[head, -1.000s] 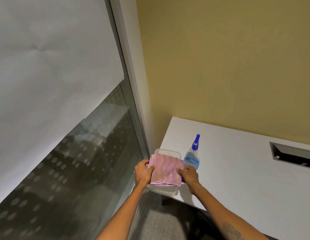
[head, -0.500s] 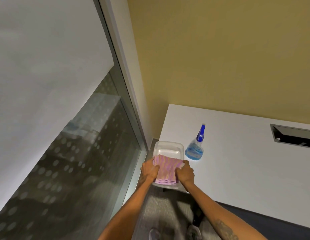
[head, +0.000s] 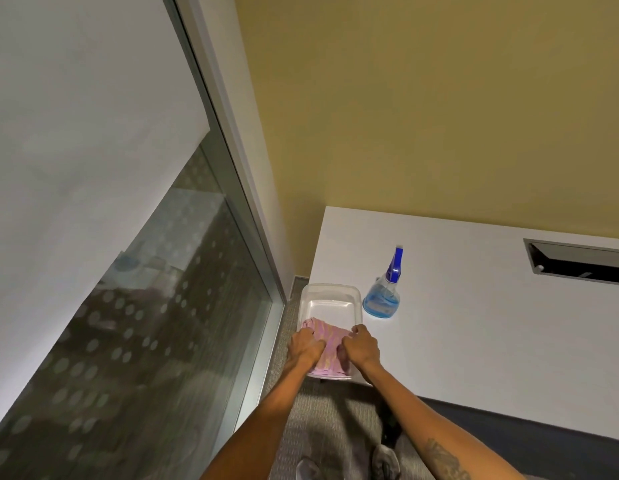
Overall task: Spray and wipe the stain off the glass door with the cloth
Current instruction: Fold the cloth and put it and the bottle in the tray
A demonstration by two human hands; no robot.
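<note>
A pink striped cloth point(head: 329, 351) lies bunched in the near end of a clear plastic tub point(head: 330, 295) at the table's left corner. My left hand point(head: 305, 347) grips the cloth's left side and my right hand point(head: 360, 346) grips its right side, both pressing it down into the tub. A spray bottle point(head: 384, 296) with blue liquid and a blue nozzle stands just right of the tub, untouched. The glass door point(head: 155, 334) with a dotted film fills the left; a white sheet covers its upper part. I cannot make out a stain on it.
The white table point(head: 491, 334) runs to the right, with a dark cable slot point(head: 578, 261) near the yellow wall point(head: 422, 98). The door's metal frame point(head: 239, 188) stands between glass and wall. Carpet and my shoes point(head: 349, 465) show below.
The cloth, first held spread above the tub, has come down and been bunched into the tub's near end by both hands. The view has tilted downward.
</note>
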